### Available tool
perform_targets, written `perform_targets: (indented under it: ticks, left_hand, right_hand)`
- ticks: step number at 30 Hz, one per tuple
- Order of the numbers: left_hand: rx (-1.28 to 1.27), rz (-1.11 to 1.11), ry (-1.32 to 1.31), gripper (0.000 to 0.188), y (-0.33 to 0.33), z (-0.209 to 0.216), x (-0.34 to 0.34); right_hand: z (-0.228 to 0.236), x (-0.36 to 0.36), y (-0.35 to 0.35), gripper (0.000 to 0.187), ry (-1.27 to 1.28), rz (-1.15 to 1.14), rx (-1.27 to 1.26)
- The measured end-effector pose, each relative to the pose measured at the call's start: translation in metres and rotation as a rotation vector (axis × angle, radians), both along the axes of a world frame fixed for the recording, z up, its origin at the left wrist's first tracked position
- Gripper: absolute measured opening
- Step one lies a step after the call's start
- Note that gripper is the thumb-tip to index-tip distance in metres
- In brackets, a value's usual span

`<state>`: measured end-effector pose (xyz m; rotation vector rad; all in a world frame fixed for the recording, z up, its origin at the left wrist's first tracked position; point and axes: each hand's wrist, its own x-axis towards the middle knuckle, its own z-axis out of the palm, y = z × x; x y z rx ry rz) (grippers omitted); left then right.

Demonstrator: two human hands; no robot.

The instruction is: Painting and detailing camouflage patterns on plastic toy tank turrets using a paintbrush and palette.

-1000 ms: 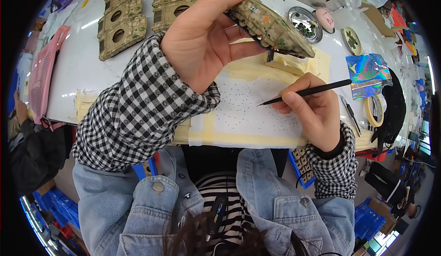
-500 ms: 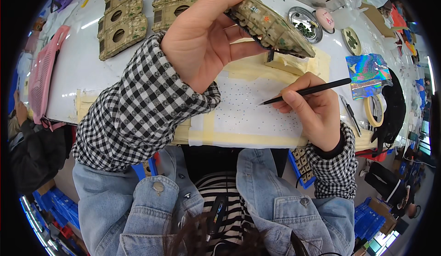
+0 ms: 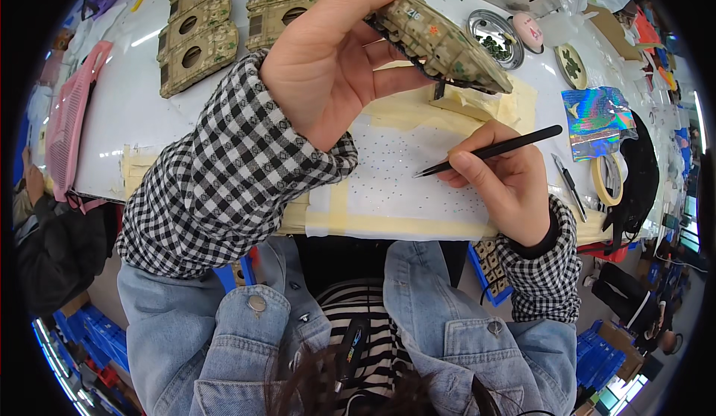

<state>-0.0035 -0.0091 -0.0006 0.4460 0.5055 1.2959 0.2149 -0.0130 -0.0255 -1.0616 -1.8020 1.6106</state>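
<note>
My left hand (image 3: 328, 65) is raised over the table, its fingers closed around a camouflage-patterned model tank hull (image 3: 447, 43), which is tilted on its side. Black tweezers (image 3: 507, 146) are pinched between the thumb and fingers of my right hand (image 3: 511, 181). Their fine tips point left and down, at or just over a white sheet (image 3: 358, 214) strewn with tiny dark specks. Whether the tips grip a speck is too small to tell. Beyond my right hand stands a small block covered in yellow tape (image 3: 477, 102).
Several camouflage hulls with round holes (image 3: 198, 58) stand at the far left. A round metal dish (image 3: 496, 39) with small dark green parts sits far right, near a pink rounded object (image 3: 527, 32). A tape roll (image 3: 608, 180), a pen-like tool (image 3: 569, 186) and an iridescent pouch (image 3: 597, 121) lie right.
My right hand has shifted slightly, and the tweezer tips have moved a little left and down over the sheet. My left hand and the hull have hardly moved.
</note>
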Motion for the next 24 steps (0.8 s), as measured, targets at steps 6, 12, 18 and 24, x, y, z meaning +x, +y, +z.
perform_targets:
  ticks: [6, 12, 18, 24]
  left_hand:
    - [0.065, -0.019, 0.015, 0.031, 0.005, -0.013, -0.005]
    - [0.06, -0.015, 0.0, 0.031, 0.006, -0.014, -0.004]
    - [0.063, -0.011, 0.005, 0.03, 0.006, -0.014, -0.005]
    - [0.028, 0.017, 0.024, 0.031, 0.005, -0.009, -0.004]
  right_hand:
    - [0.0, -0.001, 0.0, 0.013, 0.006, 0.005, -0.017]
    - [0.0, 0.0, 0.0, 0.012, 0.018, 0.004, -0.007]
    - [0.002, 0.0, 0.0, 0.012, 0.018, -0.019, -0.009]
    - [0.003, 0.002, -0.001, 0.012, 0.033, -0.056, -0.005]
